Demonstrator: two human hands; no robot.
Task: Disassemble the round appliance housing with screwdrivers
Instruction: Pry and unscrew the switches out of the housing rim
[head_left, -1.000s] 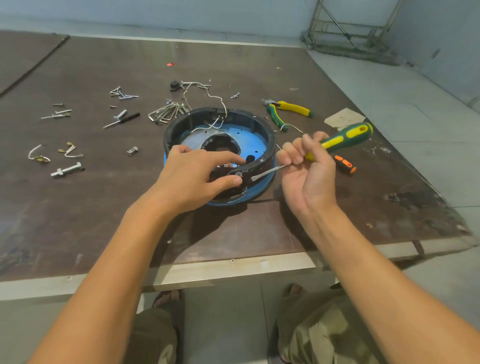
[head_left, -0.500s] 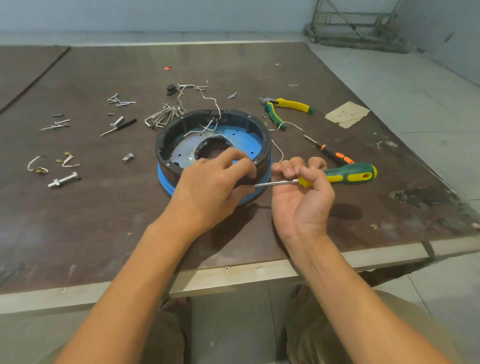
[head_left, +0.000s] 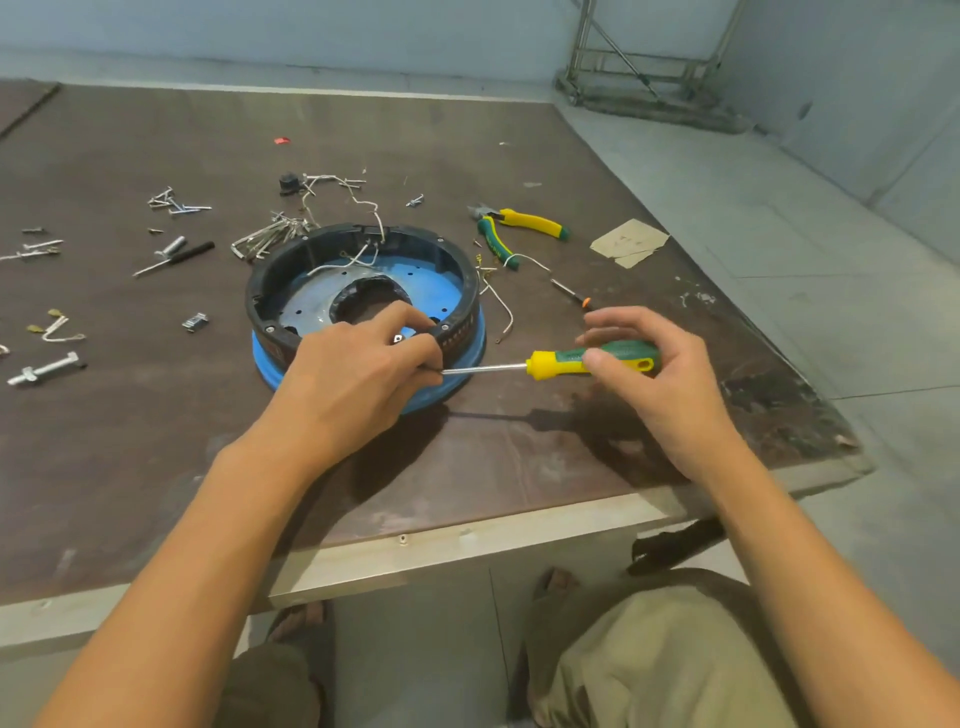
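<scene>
The round housing (head_left: 291, 270), a black ring on a blue base, sits on the brown table (head_left: 156, 441) in the middle. My left hand (head_left: 358, 379) grips its near rim, fingers curled over the black wall. A green and yellow screwdriver (head_left: 587, 358) lies level to the right, its metal tip reaching the housing's near side at my left thumb. My right hand (head_left: 654, 374) holds its handle between thumb and loosely spread fingers. White wires (head_left: 363, 208) trail out over the housing's far rim.
Green and yellow pliers (head_left: 514, 228) and a small orange-tipped screwdriver (head_left: 571, 293) lie right of the housing. Loose screws (head_left: 176, 205), a bolt (head_left: 47, 371) and metal clips (head_left: 270, 236) are scattered at left and behind. A paper scrap (head_left: 628, 241) lies far right. The table's edge runs close in front.
The right hand has slid back along the screwdriver from the shaft to the handle, fingers loosening. The screwdriver has levelled out, its tip against the housing's near side. The left hand keeps its grip.
</scene>
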